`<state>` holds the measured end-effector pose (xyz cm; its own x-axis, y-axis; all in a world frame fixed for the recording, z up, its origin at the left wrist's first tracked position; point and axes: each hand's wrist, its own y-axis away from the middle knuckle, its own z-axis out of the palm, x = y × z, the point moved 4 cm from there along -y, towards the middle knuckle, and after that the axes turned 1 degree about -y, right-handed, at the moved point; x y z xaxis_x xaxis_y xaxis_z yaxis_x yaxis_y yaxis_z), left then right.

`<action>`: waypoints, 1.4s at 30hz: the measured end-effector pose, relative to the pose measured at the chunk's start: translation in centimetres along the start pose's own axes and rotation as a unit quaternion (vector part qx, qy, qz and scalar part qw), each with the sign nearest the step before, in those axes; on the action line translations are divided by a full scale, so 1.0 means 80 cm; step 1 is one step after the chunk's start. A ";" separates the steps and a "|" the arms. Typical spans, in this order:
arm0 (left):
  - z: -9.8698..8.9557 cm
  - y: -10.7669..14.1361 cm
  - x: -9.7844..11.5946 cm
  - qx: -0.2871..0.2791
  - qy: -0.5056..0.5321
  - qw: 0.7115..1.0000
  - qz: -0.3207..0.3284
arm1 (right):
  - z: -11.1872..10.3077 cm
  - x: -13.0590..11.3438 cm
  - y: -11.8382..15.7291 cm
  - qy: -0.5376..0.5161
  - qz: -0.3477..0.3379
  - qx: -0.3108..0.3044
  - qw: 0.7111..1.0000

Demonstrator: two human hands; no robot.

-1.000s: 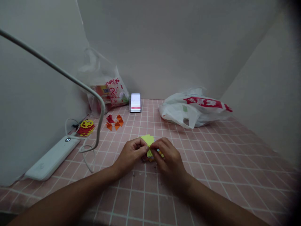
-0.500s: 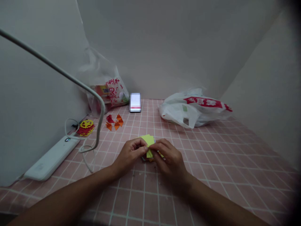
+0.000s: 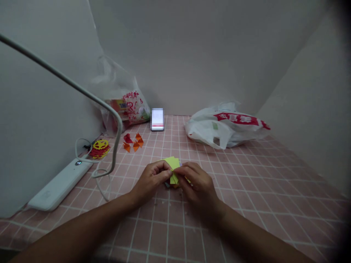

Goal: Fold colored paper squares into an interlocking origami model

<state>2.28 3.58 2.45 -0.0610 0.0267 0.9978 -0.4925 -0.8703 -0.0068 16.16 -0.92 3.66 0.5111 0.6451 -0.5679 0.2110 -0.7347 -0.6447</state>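
My left hand (image 3: 153,178) is closed in a pinch, thumb and index finger meeting at the middle of the picture. Opposite it, my right hand (image 3: 199,183) pinches too, its fingertips almost touching the left ones. Between them is a small piece of yellow paper (image 3: 172,170), mostly covered by the fingers. Directly beneath lies a stack of yellow paper sheets (image 3: 172,160), with a few other colours peeking out at its lower edge. Beyond my left hand sit several folded orange paper pieces (image 3: 136,146) and a red folded piece (image 3: 127,138).
A white power strip (image 3: 60,184) lies at left, near yellow and red cut-out shapes (image 3: 100,146). A grey cable (image 3: 68,84) arches over the left side. Plastic bags stand at back left (image 3: 137,106) and right (image 3: 203,128). A phone (image 3: 157,119) leans at the back wall.
Hardly anything differs. Both hands keep their pinch over the yellow stack, with only a tiny shift of the fingertips.
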 end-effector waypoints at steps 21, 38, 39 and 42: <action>0.001 0.001 -0.004 0.002 0.017 1.000 -0.003 | 0.001 -0.010 -0.005 0.047 -0.080 -0.007 0.996; -0.001 -0.001 -0.002 0.059 -0.009 0.998 0.009 | 0.005 0.024 -0.003 -0.152 0.192 0.000 0.969; 0.000 -0.001 -0.002 0.056 -0.018 0.998 0.007 | 0.005 0.024 -0.003 -0.157 0.195 0.000 0.968; -0.002 -0.001 -0.003 0.064 -0.044 0.997 -0.004 | 0.008 0.028 -0.002 -0.212 0.235 -0.003 0.949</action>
<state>2.19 3.71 2.18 0.0224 -0.0051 0.9997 -0.3773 -0.9261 0.0037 16.77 0.80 2.14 0.1692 0.2714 -0.9475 0.0472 -0.9625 -0.2672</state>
